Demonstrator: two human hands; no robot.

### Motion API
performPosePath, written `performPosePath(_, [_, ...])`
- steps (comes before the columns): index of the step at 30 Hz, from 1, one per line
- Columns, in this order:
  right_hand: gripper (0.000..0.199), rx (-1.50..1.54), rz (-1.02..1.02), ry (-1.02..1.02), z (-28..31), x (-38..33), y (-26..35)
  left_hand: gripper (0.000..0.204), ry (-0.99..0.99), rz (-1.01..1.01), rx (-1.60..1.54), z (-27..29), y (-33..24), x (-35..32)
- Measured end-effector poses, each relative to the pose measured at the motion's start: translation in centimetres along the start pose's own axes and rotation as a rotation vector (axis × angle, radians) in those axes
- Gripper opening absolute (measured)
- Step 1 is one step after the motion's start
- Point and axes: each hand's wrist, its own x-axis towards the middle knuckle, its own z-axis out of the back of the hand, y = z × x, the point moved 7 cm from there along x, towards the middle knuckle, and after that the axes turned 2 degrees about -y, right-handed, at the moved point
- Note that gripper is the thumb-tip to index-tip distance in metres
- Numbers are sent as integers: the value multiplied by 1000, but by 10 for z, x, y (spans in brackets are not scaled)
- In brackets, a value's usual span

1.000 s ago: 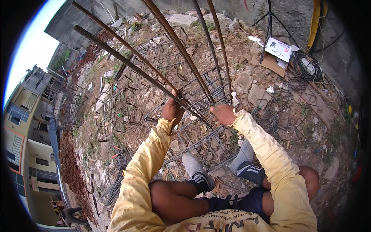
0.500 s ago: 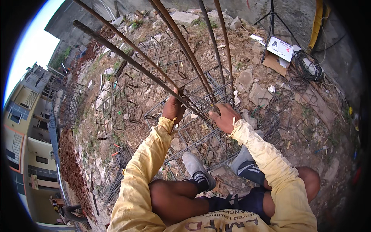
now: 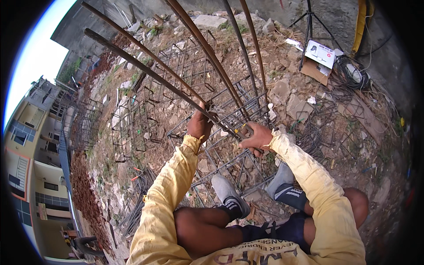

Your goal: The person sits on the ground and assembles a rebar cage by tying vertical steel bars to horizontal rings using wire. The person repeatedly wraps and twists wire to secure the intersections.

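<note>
Several long rusty rebars [image 3: 145, 67] slant up and away from a cage of thin square steel stirrups [image 3: 229, 164] between my feet. My left hand [image 3: 201, 125] is closed round the lower part of the left rebars, where several stirrups bunch together. To its right, my right hand [image 3: 259, 138] has its fingers curled and its thumb pointing left across the bars. A slim dark tool with small yellow marks [image 3: 237, 130] shows at its fingers, its kind unclear. The palms of both hands are hidden.
More stirrup cages [image 3: 132, 126] lie on the rubble at left. A tripod [image 3: 310, 26], an open cardboard box [image 3: 319, 57] and a coiled black cable [image 3: 357, 75] stand at the far right. Loose rods [image 3: 134, 205] lie near left, thin wire [image 3: 309, 139] at right.
My right hand has shifted slightly down and right, and its fingers show more. My left hand keeps its hold on the rebars, which have barely moved.
</note>
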Motion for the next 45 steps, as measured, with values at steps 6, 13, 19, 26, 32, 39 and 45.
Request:
performPosePath(6, [47, -810, 722, -775, -5, -47, 39, 40, -33, 138, -214, 3, 7, 0])
performPosePath(13, [27, -972, 844, -838, -17, -50, 33, 34, -11, 79, -181, 0, 5, -1])
performPosePath(19, [26, -969, 710, -766, -21, -39, 34, 30, -7, 161, -288, 6, 11, 3])
performPosePath(26, [26, -929, 767, -735, -12, -29, 31, 33, -31, 137, -304, -2, 8, 0])
performPosePath(32, [29, -1058, 808, -886, -27, -39, 39, 38, -24, 126, -281, -3, 3, -3])
performPosePath(39, [35, -961, 806, -838, -21, -36, 38, 34, -9, 129, -299, -6, 3, 0])
performPosePath(45, [44, -802, 698, -789, -6, -41, 39, 31, 45, 129, -286, -9, 1, -1])
